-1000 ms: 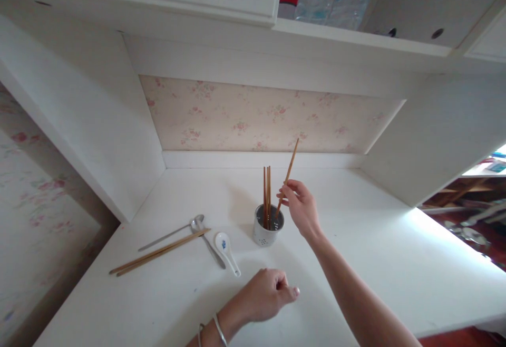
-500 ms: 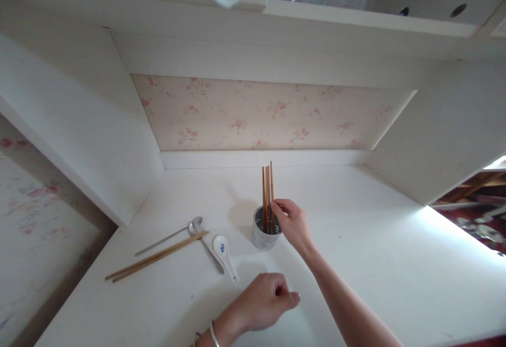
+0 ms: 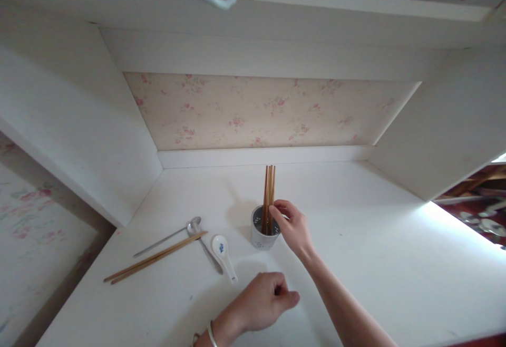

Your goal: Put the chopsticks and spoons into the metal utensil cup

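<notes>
White surface (image 3: 395, 262) in a floral-papered alcove: loose chopsticks (image 3: 154, 257), two spoons (image 3: 205, 241), then the holder (image 3: 263, 233) of upright chopsticks (image 3: 269, 189). Left hand (image 3: 263, 299) rests curled, holding nothing; right hand (image 3: 292, 225), grip pinched on one stick.

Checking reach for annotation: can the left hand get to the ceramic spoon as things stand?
Probably yes. The left hand rests loosely curled on the white counter, and the ceramic spoon lies just beyond it with nothing between them.

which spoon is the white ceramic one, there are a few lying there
The white spoon with the blue mark, lying nearest the holder; the two metal spoons left of it are silver.
</notes>
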The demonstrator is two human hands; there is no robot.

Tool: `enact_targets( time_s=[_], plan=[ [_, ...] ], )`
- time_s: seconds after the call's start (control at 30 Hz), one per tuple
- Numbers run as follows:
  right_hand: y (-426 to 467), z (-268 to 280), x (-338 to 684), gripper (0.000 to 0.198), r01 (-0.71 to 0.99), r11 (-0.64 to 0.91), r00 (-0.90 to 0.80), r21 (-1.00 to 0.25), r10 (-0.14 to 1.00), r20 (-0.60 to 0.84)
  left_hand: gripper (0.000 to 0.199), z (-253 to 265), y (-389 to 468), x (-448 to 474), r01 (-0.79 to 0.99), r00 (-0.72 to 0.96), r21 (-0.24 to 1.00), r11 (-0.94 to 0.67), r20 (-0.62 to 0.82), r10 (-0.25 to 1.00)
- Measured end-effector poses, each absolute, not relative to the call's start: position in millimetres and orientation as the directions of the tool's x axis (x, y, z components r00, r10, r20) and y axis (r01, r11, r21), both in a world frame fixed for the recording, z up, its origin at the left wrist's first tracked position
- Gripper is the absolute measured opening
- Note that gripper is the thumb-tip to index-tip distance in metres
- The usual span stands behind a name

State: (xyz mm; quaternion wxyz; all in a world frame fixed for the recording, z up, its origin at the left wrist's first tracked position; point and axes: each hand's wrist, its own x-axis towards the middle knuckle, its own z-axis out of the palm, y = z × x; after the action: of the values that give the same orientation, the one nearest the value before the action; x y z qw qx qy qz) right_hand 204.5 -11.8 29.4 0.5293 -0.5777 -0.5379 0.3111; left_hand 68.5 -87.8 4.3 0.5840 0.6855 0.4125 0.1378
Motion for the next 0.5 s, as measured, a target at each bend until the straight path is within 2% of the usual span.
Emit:
enact_targets(
  time_s=[0.23,0.4,0.5],
  plan=[
    [-18.4,4.0,207.8,0.034,0.111,0.19,0.214,-0.975,0.954,0.211,0.034,1.4,-88.8,68.0,0.393,0.619,0.919,0.039,-0.296,0.728],
    [-26.6,-14.5,208.5,0.044,0.029,0.232,0.09,-0.972,0.968,0.234,0.035,5.4,-89.2,67.1,0.422,0.633,0.907,0.002,-0.296,0.716],
    [-31.1,-20.6,208.6,0.052,0.024,0.224,0.03,-0.974,0.974,0.224,0.034,20.8,-99.9,57.7,0.451,0.643,0.892,0.032,-0.349,0.682]
  ],
)
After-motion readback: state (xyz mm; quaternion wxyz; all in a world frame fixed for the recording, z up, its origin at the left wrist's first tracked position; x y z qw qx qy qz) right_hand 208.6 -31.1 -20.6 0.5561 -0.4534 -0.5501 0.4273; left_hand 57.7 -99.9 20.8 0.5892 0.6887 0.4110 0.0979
